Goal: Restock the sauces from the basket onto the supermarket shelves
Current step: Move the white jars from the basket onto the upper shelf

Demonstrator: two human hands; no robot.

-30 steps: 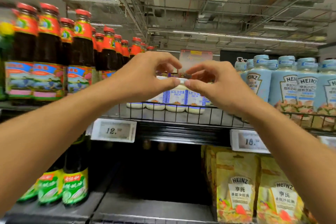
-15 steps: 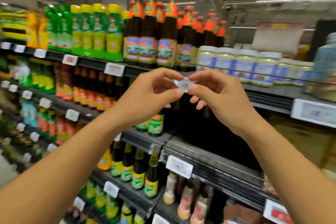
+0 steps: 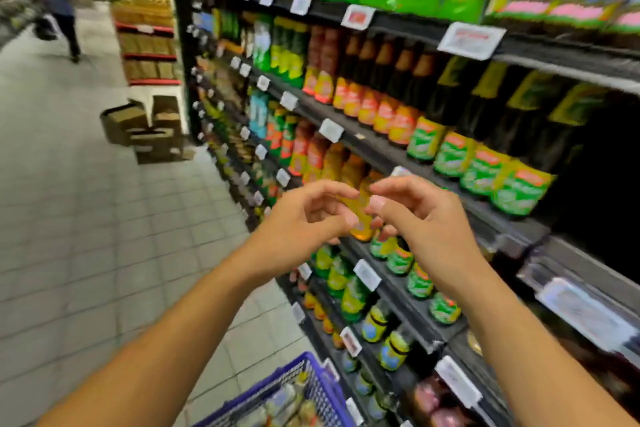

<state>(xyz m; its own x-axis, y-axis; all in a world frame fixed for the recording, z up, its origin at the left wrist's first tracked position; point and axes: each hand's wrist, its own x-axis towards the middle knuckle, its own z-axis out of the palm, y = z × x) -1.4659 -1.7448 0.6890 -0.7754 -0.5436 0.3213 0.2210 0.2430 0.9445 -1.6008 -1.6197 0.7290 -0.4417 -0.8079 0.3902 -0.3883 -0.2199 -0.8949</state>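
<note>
2 bare hands are raised in front of the shelves [image 3: 377, 149], the left hand [image 3: 304, 218] and the right hand [image 3: 419, 218] facing each other with fingertips nearly meeting. the fingers [image 3: 332, 188] of both are curled inward, but the motion blur hides whether they pinch anything between them, so i cannot tell. 1 blue wire-mesh basket [image 3: 263, 385] sits at the bottom edge, below the forearms and just beside the lowest shelves, and the sauces [image 3: 287, 406] inside it show only as blurred pale jars and bottles, too smeared to count. the black shelves run in at least 4 tiers, packed with glass bottles; on 1 tier, 4 dark bottles with green labels [image 3: 453, 154] stand in the front row beside a row with red and orange labels. white rectangular price tags [image 3: 330, 130] clip to the shelf edges, and no writing on tags or labels can be read. a few brown cardboard boxes [image 3: 145, 128] are stacked on the pale tiled floor [image 3: 86, 236] at the aisle end. 1 person [image 3: 59, 0] is far down the aisle.
</note>
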